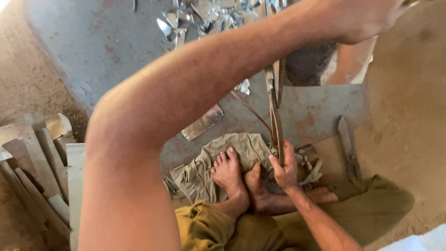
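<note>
Dusty metal floor (116, 42), right hand (284, 169) clamped on shears handle (277, 125), left hand (367, 18) grip hidden.

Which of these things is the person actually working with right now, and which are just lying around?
In use:
right hand gripping the long metal shears
left hand raised at the top
cloth under the feet

Lying about:
shiny metal offcuts
flat metal strip
stacked metal pieces
rusty blade
</note>
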